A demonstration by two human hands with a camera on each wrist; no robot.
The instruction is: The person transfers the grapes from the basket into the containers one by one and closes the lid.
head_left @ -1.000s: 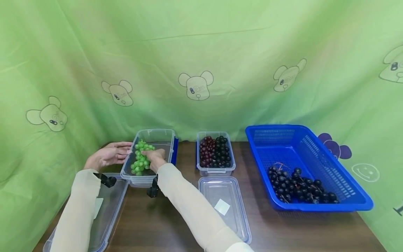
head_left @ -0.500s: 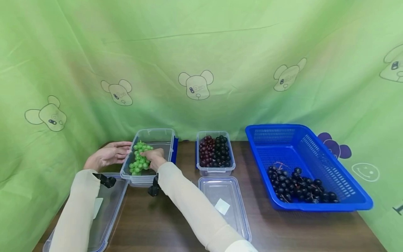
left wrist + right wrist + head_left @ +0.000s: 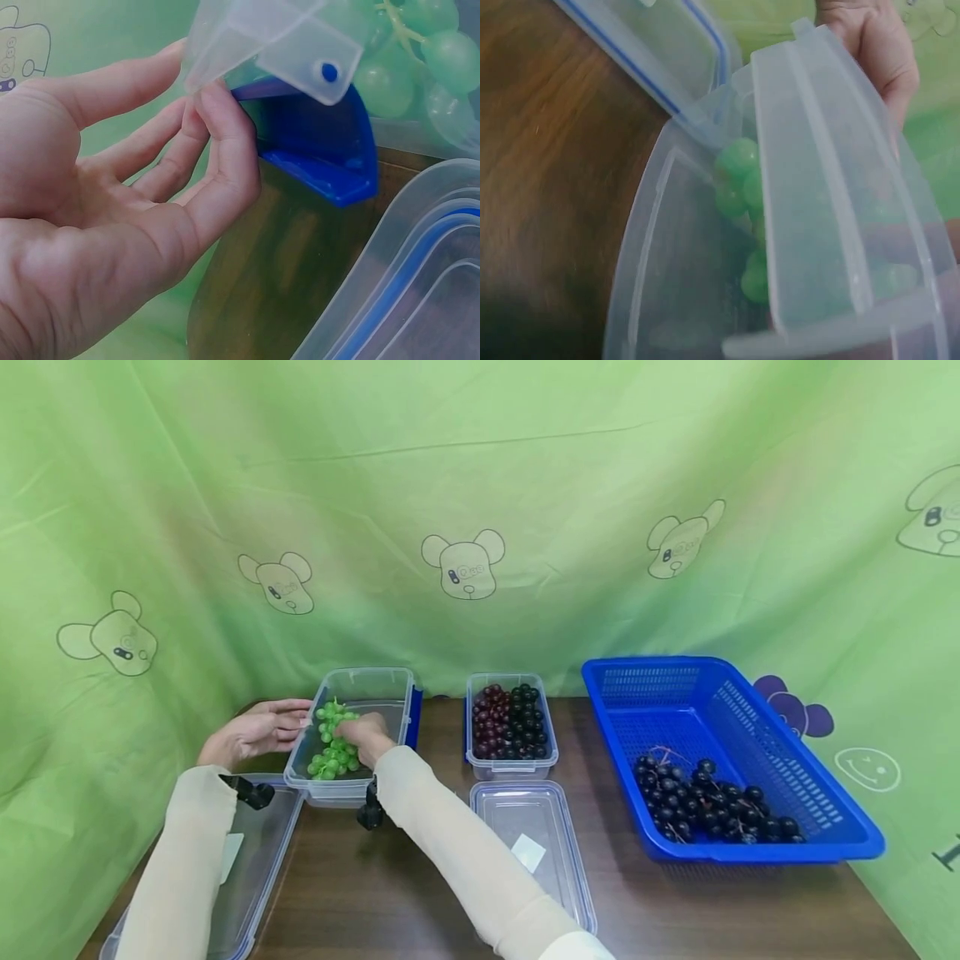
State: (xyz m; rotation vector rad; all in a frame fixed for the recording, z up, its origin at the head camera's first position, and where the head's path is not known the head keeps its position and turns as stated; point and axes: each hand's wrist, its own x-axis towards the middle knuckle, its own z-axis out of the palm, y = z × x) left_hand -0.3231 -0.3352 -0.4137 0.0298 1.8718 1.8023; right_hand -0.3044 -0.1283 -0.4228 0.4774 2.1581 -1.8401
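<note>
Over the last second the green grapes [image 3: 330, 762] have settled a little lower and nearer in the larger clear box [image 3: 337, 793], while both hands have kept almost the same places. The right hand [image 3: 369, 735] reaches in over the box's near-right part, its thumb side against the bunch; its other fingertips are hidden, so I cannot tell whether it grips the grapes or only presses them. The left hand [image 3: 258, 732] stays outside the left wall, thumb and bent fingertips pinching its edge, beside a hanging blue latch [image 3: 330, 161].

The bunch lies along the left wall, its long axis running near to far, between the two hands. The right hand is nearer, touching it from the right, its forearm slanting in from the near right; the left is beyond the wall.

A large lid [image 3: 255, 877] lies under the left forearm. To the right stand a smaller box [image 3: 513, 769] with red and black grapes, a small lid [image 3: 555, 868] nearer, and farthest right a blue basket [image 3: 772, 852] holding black grapes.
</note>
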